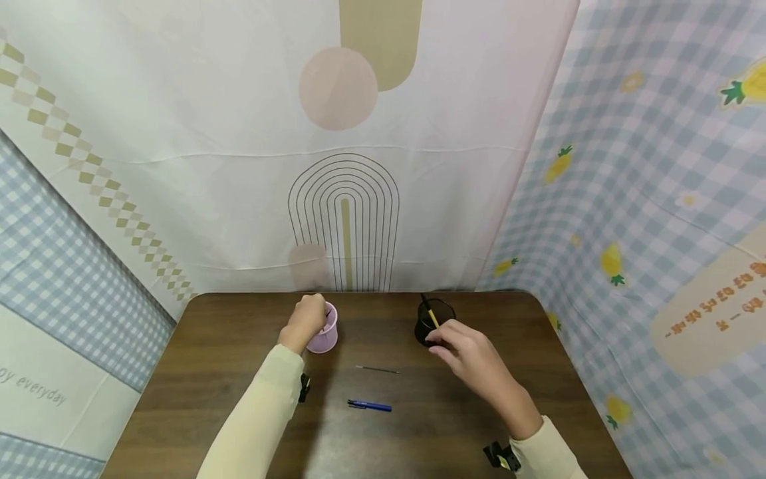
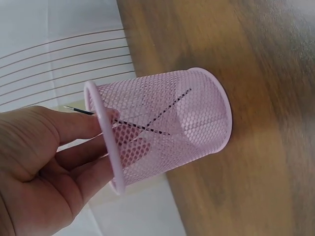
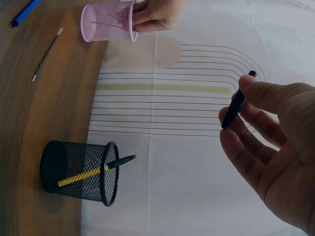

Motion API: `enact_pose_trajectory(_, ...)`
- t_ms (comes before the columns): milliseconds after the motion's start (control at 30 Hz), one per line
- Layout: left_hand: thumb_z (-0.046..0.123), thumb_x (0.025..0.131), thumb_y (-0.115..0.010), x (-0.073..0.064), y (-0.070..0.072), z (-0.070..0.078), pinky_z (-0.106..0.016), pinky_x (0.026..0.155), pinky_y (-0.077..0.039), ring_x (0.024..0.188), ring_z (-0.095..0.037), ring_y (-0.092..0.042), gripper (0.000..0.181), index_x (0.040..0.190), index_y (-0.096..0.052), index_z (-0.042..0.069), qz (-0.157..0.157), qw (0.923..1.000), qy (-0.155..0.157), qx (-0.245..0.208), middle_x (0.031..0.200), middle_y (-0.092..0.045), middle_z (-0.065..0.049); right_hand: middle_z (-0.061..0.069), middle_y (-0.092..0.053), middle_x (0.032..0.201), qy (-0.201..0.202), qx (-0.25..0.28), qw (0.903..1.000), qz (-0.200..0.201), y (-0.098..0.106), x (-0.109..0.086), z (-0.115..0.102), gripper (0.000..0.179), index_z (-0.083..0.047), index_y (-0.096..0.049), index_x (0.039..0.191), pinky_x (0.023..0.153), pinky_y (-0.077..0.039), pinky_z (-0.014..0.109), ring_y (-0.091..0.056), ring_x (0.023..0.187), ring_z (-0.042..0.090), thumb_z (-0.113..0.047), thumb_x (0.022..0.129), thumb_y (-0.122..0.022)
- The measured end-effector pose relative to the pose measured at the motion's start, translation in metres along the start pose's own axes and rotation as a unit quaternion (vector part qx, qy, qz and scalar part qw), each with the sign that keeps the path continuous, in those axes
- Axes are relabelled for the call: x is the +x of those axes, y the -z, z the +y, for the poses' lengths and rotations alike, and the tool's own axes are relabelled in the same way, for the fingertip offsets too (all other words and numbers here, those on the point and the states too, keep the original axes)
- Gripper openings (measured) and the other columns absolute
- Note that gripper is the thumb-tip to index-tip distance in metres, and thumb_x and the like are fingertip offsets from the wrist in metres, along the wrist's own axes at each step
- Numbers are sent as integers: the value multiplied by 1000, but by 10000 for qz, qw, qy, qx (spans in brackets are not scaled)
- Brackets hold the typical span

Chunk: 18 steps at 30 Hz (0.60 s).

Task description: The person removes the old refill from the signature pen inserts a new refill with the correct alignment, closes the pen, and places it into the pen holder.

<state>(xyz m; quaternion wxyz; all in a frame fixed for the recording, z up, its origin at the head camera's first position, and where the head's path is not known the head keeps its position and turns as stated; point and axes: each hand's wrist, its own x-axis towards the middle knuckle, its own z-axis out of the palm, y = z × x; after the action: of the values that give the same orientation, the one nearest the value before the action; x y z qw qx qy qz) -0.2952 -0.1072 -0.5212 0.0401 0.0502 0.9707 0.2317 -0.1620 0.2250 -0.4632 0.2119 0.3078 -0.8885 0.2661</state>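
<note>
My left hand (image 2: pixel 44 157) reaches over the rim of a pink mesh pen cup (image 2: pixel 162 108), fingertips inside it. Thumb and fingers appear to pinch a thin dark pen refill (image 2: pixel 78 110), whose tip pokes out past the rim. A second refill (image 2: pixel 170 107) leans inside the cup. Beside the black mesh pen cup (image 3: pixel 78 169), my right hand (image 1: pixel 473 356) pinches a short dark pen-like piece (image 3: pixel 238 101) between thumb and fingers. In that black cup a yellow-and-black pen (image 3: pixel 83 175) stands tilted, its dark end above the rim.
Between the two cups a loose pen refill (image 1: pixel 378 369) lies on the brown wooden table (image 1: pixel 239 372). Nearer the front lies a blue pen (image 1: pixel 370 405). A patterned cloth (image 1: pixel 239 219) hangs along the table's back edge.
</note>
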Motion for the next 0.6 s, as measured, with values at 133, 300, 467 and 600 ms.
enact_pose_trajectory(133,-9,84,-55,-3,2,0,-33,54,-43,63,-24,-49,40,53,-44,15,55,9999,-143,31,65,-55,-7,-8,-69,97,-11,-38,10000,14,1,0,-1,23,-16,-74,98,67,-55,23,-65,82,4,-6,81,-85)
enact_pose_trajectory(300,-10,85,-57,-8,6,1,-31,52,-41,62,-23,-51,32,60,-59,10,118,9993,-355,-51,67,-59,-6,-8,-69,97,54,-33,10000,69,1,0,0,24,-16,-74,99,67,-54,22,-65,82,4,-6,81,-85)
enact_pose_trajectory(467,-4,89,-59,-13,10,5,-34,54,-44,62,-23,-54,24,69,-69,6,475,9967,-656,-46,69,-62,-6,-9,-69,98,79,-75,9998,151,3,1,1,23,-17,-74,99,66,-54,22,-65,81,4,-6,81,-85)
enact_pose_trajectory(600,0,92,-62,-19,13,8,-41,58,-50,66,-27,-62,21,75,-72,5,751,9935,-859,-5,74,-68,-8,-8,-69,98,115,-124,9997,192,5,2,0,23,-16,-74,98,66,-54,22,-65,81,4,-6,81,-85)
